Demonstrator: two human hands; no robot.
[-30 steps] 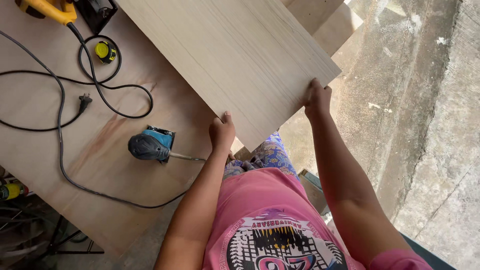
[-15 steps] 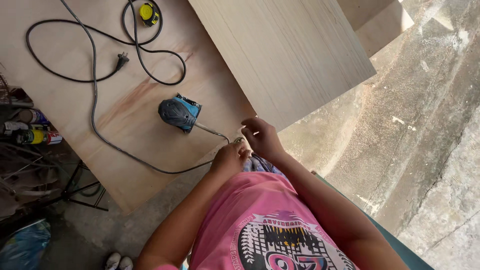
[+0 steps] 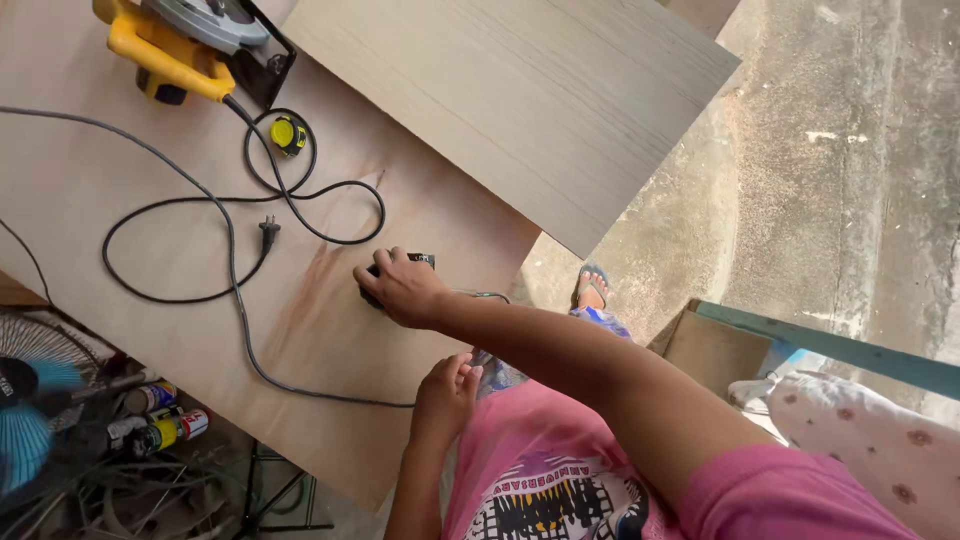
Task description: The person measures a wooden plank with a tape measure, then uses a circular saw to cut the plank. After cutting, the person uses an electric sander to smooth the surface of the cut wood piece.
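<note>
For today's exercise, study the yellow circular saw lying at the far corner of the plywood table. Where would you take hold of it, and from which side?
Grip the yellow circular saw by its yellow bar handle, probably coming from the near side. The handle runs clear of the grey blade guard and stands open toward the person, while the black cord trails off its end.

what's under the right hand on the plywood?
The right hand covers a small dark power tool resting on the plywood sheet; only its dark top edge and cord show. The rest of it is hidden.
</note>
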